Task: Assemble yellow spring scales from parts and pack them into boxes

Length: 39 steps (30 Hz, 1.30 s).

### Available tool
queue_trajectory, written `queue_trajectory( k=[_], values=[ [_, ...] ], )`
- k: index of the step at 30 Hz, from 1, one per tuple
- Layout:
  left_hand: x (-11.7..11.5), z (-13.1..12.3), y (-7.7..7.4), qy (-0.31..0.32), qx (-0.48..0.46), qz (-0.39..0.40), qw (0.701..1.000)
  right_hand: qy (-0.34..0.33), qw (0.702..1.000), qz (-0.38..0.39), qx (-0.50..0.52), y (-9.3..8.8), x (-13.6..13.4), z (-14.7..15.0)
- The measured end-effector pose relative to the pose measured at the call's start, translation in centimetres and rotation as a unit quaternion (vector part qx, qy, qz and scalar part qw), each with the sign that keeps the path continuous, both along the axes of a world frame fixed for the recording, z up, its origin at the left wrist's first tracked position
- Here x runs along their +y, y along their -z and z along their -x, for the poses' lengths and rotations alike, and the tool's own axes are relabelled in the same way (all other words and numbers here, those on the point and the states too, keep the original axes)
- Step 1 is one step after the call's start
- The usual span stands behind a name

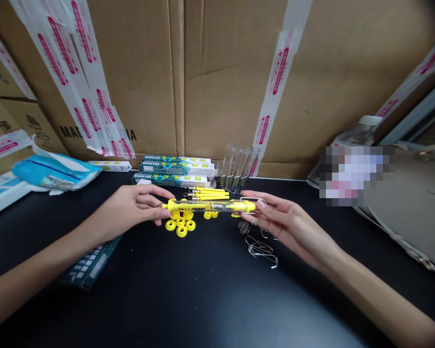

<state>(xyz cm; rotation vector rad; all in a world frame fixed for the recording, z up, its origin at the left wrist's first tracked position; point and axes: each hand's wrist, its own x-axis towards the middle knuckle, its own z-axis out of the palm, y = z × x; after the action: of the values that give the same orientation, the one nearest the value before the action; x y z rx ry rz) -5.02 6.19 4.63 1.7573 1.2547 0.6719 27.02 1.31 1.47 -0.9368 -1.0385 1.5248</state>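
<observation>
A clear tubular spring scale [210,206] with yellow ends is held level above the black table, between my two hands. My left hand [130,208] pinches its left yellow end between thumb and fingers. At the other end, my right hand [281,217] grips the yellow cap, where a bent wire hook [253,198] shows. Below the scale lie several yellow ring caps [181,224]. Just behind it are yellow rods [212,194] with small metal ends. Loose metal hooks [263,251] and a small cluster of metal rings [244,227] lie near my right hand.
Several clear tubes [237,166] stand behind the scale, beside stacked small boxes [174,168]. A flat green box [92,263] lies under my left forearm. Left is a blue packet [56,170]; right are a plastic bottle [362,130] and a beige bag [409,203]. Cardboard [224,82] walls the back.
</observation>
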Motion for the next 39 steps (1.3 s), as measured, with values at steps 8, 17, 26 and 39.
queue_trajectory(
  k=[8, 17, 26, 39],
  values=[
    [-0.5, -0.2, 0.5, 0.044, 0.002, -0.040, 0.998, -0.018, 0.983, -0.087, -0.163, 0.3, -0.2, 0.4],
    [-0.1, 1.4, -0.6, 0.163, 0.169, -0.062, 0.970, -0.121, 0.825, -0.236, -0.499, -1.3, -1.9, 0.3],
    [-1.0, 0.8, -0.4, 0.213, 0.217, -0.045, 0.952, -0.165, 0.808, -0.259, -0.503, -1.5, -1.7, -0.2],
    [-1.3, 1.1, -0.8, 0.250, 0.298, -0.161, 0.907, -0.144, 0.761, -0.278, -0.569, -1.2, -1.8, -0.3]
  ],
)
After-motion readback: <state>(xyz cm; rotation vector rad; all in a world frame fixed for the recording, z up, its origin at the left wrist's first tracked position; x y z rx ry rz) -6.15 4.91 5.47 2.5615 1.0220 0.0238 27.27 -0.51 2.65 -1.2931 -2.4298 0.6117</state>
